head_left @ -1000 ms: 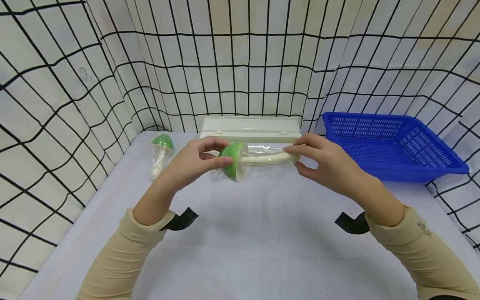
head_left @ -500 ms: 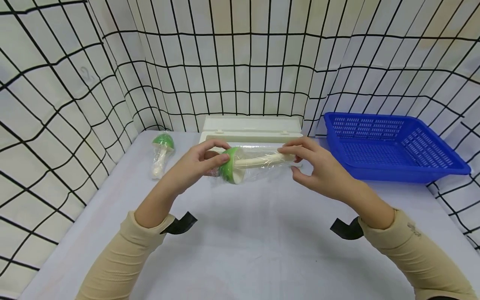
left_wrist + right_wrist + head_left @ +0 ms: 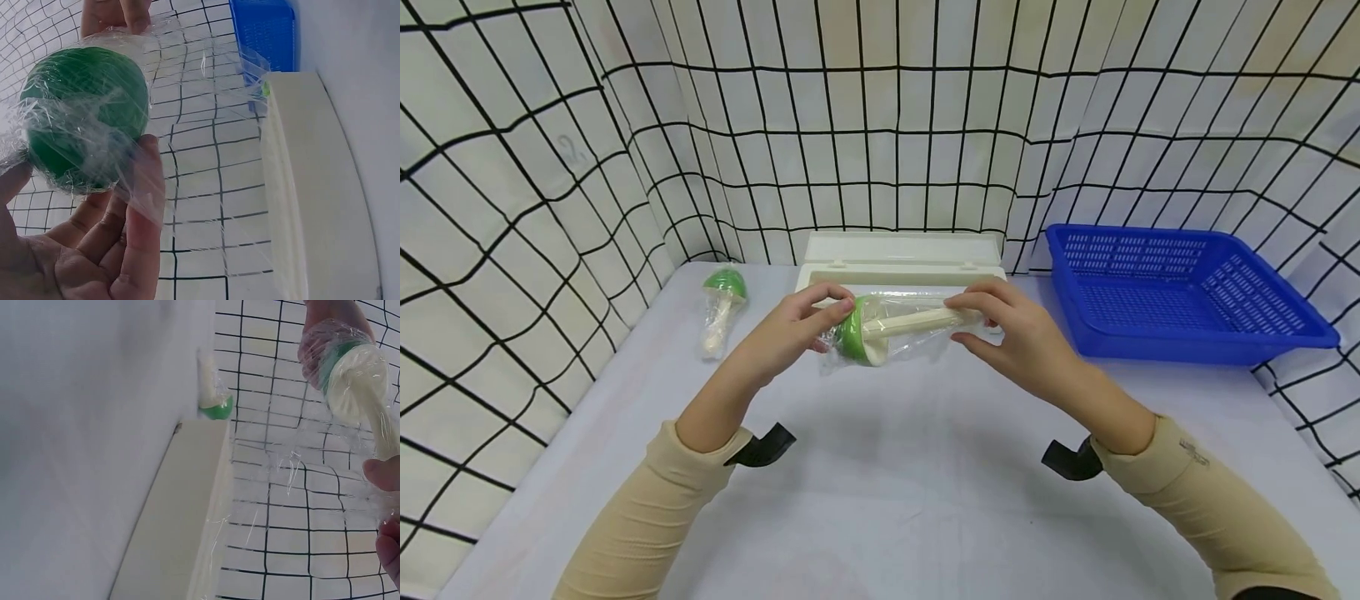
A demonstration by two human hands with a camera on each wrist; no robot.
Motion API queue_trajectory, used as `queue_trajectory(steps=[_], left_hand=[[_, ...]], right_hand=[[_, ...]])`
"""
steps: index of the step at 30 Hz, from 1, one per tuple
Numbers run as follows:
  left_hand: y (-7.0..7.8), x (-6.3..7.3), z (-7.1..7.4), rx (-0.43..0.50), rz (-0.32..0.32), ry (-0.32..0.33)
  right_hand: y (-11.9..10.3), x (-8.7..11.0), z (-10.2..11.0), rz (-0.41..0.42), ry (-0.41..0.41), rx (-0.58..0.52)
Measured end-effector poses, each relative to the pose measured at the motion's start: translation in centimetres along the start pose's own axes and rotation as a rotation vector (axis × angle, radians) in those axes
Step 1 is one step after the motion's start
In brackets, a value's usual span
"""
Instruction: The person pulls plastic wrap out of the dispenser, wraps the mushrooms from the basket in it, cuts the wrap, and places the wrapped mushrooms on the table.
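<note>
In the head view, a toy mushroom (image 3: 910, 323) with a green cap and pale stem lies sideways in the air, loosely wrapped in clear cling film. My left hand (image 3: 793, 337) pinches the film-covered cap, which the left wrist view shows as a green dome (image 3: 87, 112) between thumb and fingers. Around the stem's far end, my right hand (image 3: 1026, 337) curls thumb and fingers, gripping stem and film together. The right wrist view shows loose cling film (image 3: 290, 469) spreading from the stem. A second green-capped mushroom (image 3: 726, 287), wrapped in film, lies on the table at left.
Behind the hands stands a white lidded box (image 3: 902, 250), its lid up. A blue plastic basket (image 3: 1187, 342) sits at the back right. Black wire grid (image 3: 925, 150) walls border the white-covered table (image 3: 917, 500).
My right hand has moved left along the stem, bringing film around it. The mushroom has shifted slightly left and its stem tilts a little more. The left hand keeps its hold on the cap.
</note>
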State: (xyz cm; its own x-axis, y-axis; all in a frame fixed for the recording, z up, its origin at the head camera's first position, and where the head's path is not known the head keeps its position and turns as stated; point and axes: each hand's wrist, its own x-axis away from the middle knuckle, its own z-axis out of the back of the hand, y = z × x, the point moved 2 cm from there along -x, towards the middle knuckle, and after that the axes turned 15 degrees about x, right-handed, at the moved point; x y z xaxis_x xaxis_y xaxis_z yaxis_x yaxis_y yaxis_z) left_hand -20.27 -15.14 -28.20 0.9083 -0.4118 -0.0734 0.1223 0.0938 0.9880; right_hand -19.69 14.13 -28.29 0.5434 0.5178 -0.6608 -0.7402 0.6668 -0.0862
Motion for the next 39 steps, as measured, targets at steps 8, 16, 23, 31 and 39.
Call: queue_trajectory(steps=[8,16,23,31,39], left_hand=[[-0.6,0.0,0.1,0.04,0.033,0.01],[-0.6,0.2,0.0,0.049,0.071,0.007],[-0.7,0.6,0.2,-0.041,0.116,-0.017],[-1.6,0.4,0.3,-0.13,0.106,-0.023],[-2.2,0.4,0.2,-0.23,0.128,-0.02]], right_hand=[[0.2,0.0,-0.4,-0.019,-0.045,-0.036],[0.5,-0.1,-0.8,-0.091,-0.15,-0.147],[0.9,0.0,-1.8,-0.135,-0.216,-0.188],[1.2,0.1,-2.9,-0.147,-0.288,-0.208],[1.4,0.3,-3.2,-0.147,-0.388,-0.191]])
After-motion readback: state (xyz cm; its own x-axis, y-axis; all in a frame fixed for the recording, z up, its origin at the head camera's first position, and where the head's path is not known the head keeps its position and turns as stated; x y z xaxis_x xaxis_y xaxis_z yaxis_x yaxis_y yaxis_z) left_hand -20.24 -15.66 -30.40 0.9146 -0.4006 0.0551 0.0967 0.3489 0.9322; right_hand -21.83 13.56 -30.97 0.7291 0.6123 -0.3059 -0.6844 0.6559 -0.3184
